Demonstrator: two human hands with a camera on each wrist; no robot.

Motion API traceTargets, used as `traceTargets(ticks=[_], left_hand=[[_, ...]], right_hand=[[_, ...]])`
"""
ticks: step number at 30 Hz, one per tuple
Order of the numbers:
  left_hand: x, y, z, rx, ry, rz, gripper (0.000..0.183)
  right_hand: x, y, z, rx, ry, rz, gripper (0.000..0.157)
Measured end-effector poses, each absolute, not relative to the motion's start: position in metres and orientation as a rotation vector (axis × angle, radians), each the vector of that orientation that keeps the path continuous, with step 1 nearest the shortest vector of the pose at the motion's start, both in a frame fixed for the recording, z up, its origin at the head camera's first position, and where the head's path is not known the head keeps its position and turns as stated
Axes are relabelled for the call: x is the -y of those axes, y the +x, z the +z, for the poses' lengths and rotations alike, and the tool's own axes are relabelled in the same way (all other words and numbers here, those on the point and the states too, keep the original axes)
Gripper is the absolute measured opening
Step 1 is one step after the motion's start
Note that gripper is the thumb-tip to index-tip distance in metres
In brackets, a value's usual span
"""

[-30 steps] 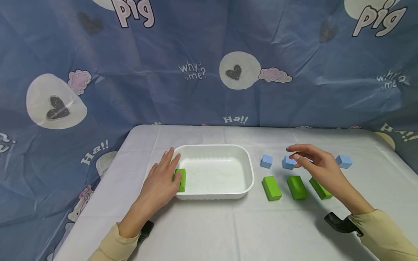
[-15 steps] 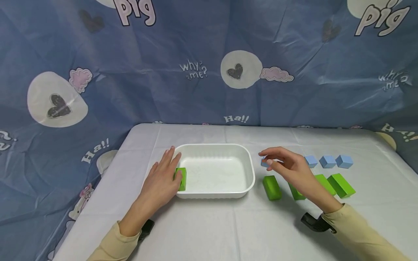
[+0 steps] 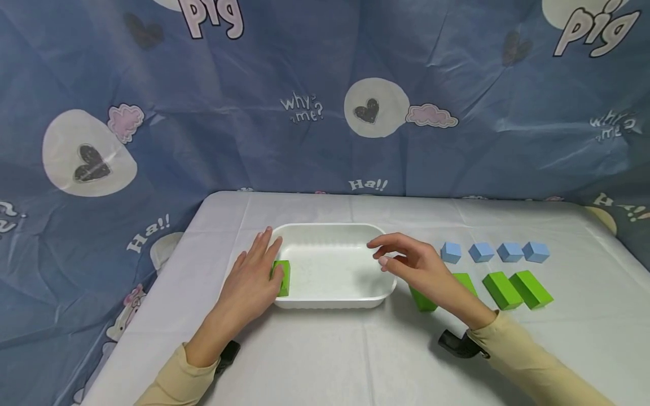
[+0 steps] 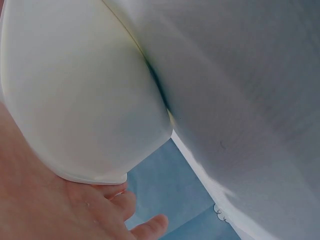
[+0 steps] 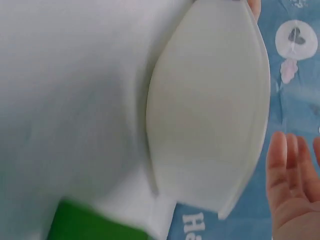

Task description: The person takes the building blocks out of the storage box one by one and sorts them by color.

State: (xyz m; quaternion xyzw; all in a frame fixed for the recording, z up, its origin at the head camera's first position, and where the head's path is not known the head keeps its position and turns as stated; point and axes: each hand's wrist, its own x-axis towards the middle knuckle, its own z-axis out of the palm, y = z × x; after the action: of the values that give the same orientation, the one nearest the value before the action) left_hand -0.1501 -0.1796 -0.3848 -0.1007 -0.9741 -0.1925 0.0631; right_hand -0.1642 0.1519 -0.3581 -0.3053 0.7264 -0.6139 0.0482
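My left hand point(image 3: 254, 276) rests over the left end of a white tray point(image 3: 330, 303), fingers extended along the rim and thumb over a green block point(image 3: 284, 277) inside. In the left wrist view, the same hand point(image 4: 85, 210) lies against the tray's wall point(image 4: 90, 100). My right hand point(image 3: 418, 270) hovers over the tray's right rim with fingers loosely bent and a gap between thumb and forefinger. Its fingers point(image 5: 284, 160) in the right wrist view show nothing held.
A row of blue cubes point(image 3: 481, 252) stands right of the tray. In front of them lie several green blocks point(image 3: 503, 290), some partly behind my right forearm. Behind the white-covered table point(image 3: 325, 361) hangs a blue printed cloth point(image 3: 304, 152).
My right hand has moved left from above the blue cubes to the tray's right rim. The left hand, the tray and the green block inside have stayed in place.
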Motion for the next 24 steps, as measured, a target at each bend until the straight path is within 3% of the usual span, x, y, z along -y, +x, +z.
traceTargets(ticks=[14, 24], left_hand=[[0.18, -0.151, -0.385, 2.954, -0.304, -0.583, 0.057], [0.18, -0.151, -0.384, 2.952, -0.308, -0.576, 0.057]], right_hand=[[-0.109, -0.16, -0.366, -2.292, -0.832, -1.853, 0.021], [-0.076, -0.165, -0.366, -2.318, -0.836, -1.636, 0.024]])
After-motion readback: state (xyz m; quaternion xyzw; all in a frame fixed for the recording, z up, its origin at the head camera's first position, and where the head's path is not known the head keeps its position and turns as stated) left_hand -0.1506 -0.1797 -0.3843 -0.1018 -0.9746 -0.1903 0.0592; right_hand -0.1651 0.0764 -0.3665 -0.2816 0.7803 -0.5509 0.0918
